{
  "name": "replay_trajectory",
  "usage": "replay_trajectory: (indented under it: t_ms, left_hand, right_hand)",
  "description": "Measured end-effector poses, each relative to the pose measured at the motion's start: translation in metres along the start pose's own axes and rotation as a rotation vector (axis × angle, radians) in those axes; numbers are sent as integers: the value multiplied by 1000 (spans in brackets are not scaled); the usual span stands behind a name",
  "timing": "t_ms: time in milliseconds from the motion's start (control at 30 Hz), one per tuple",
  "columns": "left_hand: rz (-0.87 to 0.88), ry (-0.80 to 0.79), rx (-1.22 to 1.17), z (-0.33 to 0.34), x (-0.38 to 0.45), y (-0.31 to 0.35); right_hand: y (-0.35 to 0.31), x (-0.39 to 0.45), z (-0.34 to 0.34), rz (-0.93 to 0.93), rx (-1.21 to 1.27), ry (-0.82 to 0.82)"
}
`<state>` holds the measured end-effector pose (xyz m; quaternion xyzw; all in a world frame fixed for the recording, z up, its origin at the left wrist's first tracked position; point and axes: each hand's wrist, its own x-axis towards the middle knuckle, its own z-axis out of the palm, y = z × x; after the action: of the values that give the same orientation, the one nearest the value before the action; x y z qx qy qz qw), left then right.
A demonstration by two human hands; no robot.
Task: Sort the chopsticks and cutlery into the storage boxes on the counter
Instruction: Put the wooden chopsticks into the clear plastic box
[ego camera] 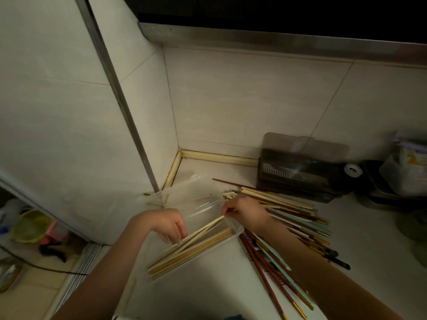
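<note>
One head-worn wide-angle view, looking forward and steeply down into a tiled corner.

The camera sits above and just behind the person's forearms, close over the pale tabletop (208,292); both arms run up from the bottom edge toward the middle of the picture. It faces the corner where two tiled walls (242,100) meet, with straight lines bowed at the edges. At the left edge the view drops past the tabletop to the floor (39,287) below.

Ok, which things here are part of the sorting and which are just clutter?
Job: clear storage box; pale wooden chopsticks in it; loose chopstick pile; left hand; right hand.
Clutter: dark lidded box; plastic bag; green bowl on the floor.
</note>
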<state>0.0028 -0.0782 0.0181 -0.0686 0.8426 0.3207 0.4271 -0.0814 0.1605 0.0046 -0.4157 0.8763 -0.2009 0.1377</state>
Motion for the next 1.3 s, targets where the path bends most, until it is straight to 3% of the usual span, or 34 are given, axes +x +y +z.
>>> replay_trajectory:
  t_ms: [133, 300, 433, 500, 600, 667, 733, 867, 1000, 1300]
  left_hand:
    - [27, 71, -76, 7, -3, -9]
    - [51, 138, -169, 14, -2, -6]
    - [152, 390, -216, 17, 0, -3]
    - [219, 582, -240, 15, 4, -6]
    - [234, 758, -139, 14, 15, -9]
    - [274, 788, -67, 17, 23, -8]
    - [346, 875, 41, 24, 33, -8]
    - [312, 1066, 227, 39, 51, -15]
    - [340, 1196, 221, 53, 55, -21]
    - [310, 1197, 278, 63, 57, -20]
  right_hand:
    - [-23, 18, 19, -120, -183, -135]
    - [-40, 29, 41, 31, -299, -367]
    - [-39, 34, 40, 65, -324, -397]
    - [-30, 30, 34, 35, -211, -305]
    - [-2, 14, 19, -144, -230, 121]
    - [21, 4, 2, -48, -212, 268]
    - [46, 1, -13, 190, -194, 289]
    - [90, 8, -16, 518, -228, 25]
    - [112, 10, -1, 587, -258, -143]
    - [118, 16, -1, 643, -287, -131]
